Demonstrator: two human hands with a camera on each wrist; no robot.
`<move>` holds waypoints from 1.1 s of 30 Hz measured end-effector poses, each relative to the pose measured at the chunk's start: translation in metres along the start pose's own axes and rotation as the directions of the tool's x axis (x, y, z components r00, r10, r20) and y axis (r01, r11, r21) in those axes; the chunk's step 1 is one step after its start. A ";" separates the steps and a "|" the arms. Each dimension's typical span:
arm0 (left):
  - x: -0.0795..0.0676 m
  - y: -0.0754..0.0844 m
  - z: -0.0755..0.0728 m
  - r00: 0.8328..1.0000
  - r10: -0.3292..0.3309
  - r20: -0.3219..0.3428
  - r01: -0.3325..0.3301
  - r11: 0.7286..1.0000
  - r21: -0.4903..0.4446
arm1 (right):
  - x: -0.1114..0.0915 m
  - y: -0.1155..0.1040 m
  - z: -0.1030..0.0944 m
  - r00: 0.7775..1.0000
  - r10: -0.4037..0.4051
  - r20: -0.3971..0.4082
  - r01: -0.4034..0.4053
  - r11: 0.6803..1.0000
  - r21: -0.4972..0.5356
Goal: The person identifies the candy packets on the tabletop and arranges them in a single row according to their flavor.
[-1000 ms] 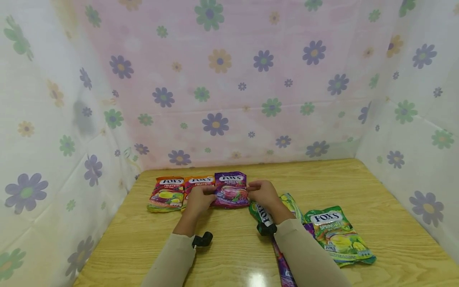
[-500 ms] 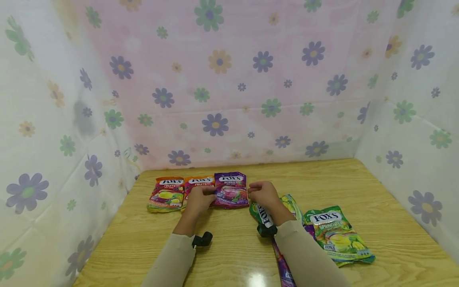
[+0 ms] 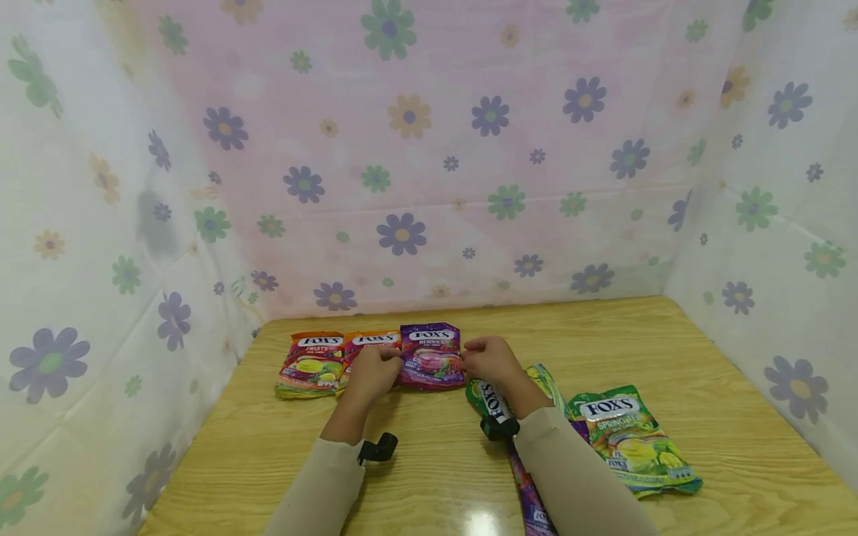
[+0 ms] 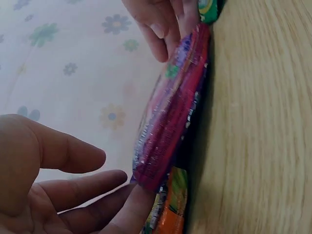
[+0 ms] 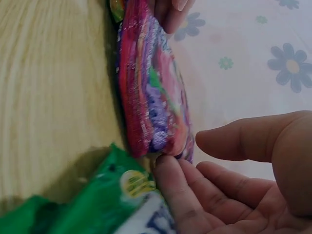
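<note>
Your left hand [image 3: 370,371] and right hand [image 3: 493,362], both unclenched, touch opposite edges of the purple bag [image 3: 431,359], likely steadying it.

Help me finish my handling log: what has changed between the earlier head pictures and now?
Very little: the left hand seems to have drawn its thumb and finger slightly closer together. Nothing was visibly taken up or let go. The right hand, purple Berries bag and other bags look essentially where they were.
</note>
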State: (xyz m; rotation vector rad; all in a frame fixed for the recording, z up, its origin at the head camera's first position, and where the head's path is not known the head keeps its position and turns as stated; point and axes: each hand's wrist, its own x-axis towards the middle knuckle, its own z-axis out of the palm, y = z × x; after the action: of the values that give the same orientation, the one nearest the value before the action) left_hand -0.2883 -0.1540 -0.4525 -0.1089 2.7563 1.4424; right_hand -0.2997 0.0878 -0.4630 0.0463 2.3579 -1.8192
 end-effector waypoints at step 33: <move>-0.058 0.038 0.025 0.954 0.198 0.223 -0.204 0.979 0.002 | -0.056 -0.027 -0.060 0.977 -0.087 0.196 0.120 0.979 -0.163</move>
State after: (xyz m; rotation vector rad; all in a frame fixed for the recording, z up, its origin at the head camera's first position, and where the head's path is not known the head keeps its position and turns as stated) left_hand -0.2335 -0.1095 -0.4321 0.3233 2.6625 1.3632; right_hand -0.2546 0.1425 -0.4140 -0.2636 2.4123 -1.5725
